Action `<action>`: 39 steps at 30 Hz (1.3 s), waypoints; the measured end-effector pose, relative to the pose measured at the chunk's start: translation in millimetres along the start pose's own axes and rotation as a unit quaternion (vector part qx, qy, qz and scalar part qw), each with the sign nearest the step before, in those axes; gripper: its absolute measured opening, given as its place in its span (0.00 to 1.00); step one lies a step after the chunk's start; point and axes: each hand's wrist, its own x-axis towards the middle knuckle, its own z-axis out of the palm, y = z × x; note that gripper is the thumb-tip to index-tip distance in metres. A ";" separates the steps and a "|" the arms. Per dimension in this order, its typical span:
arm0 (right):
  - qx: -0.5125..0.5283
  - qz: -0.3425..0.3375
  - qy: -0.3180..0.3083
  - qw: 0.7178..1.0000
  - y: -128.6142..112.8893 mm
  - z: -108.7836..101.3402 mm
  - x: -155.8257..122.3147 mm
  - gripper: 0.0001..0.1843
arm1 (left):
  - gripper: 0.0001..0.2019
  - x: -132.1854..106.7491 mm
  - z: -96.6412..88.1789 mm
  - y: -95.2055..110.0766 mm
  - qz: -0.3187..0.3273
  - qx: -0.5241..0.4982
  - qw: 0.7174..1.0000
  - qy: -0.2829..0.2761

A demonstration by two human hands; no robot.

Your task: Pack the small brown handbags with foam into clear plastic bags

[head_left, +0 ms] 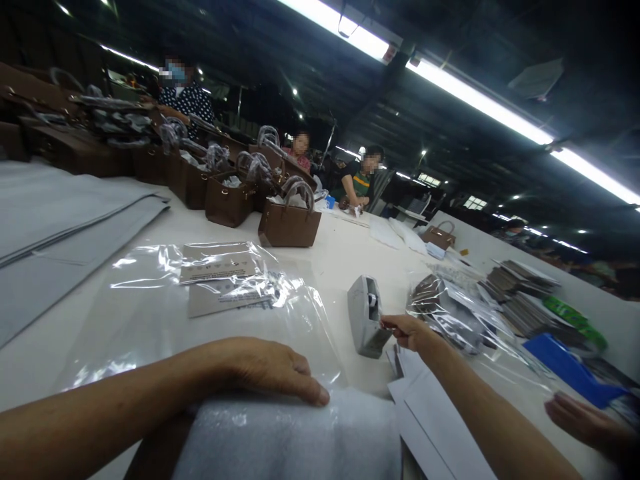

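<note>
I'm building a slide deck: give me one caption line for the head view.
Left hand on white foam wrap, right hand at a tape dispenser, brown handbags beyond.

The left hand [273, 370] is held back-up, wrist [233, 360] behind its fingers [305, 383]; the right hand [414, 331] is pinched at its fingertips [389, 321].

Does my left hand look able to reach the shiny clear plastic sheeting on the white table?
Probably yes: your left hand rests on whitish foam wrap, and the clear plastic sheeting lies flat just beyond it, with nothing visible blocking the way.
</note>
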 end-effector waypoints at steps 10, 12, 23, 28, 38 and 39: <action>0.038 -0.005 -0.027 0.999 14.2 -6.7 -40.6 0.12 | 0.30 -0.8 0.2 -3.1 0.006 -0.001 1.000 0.004; 0.025 0.011 -0.018 0.999 43.0 14.3 -48.8 0.14 | 0.30 -1.9 0.8 -4.7 0.006 -0.005 1.000 0.008; 0.003 -0.269 -0.146 0.952 -5.0 -8.6 -177.9 0.13 | 0.33 1.4 5.8 -1.3 -0.007 0.024 1.000 0.018; -0.031 -0.262 -0.234 0.936 -7.9 12.4 -222.6 0.13 | 0.35 0.7 6.2 -2.7 0.012 0.030 0.999 0.014; -0.041 -0.198 -0.224 0.953 3.8 26.0 -229.5 0.16 | 0.39 0.2 7.6 -4.1 0.007 0.030 0.999 0.019; -0.033 -0.178 -0.233 0.955 3.0 25.9 -231.1 0.16 | 0.39 0.0 7.8 -3.3 0.007 0.032 0.999 0.019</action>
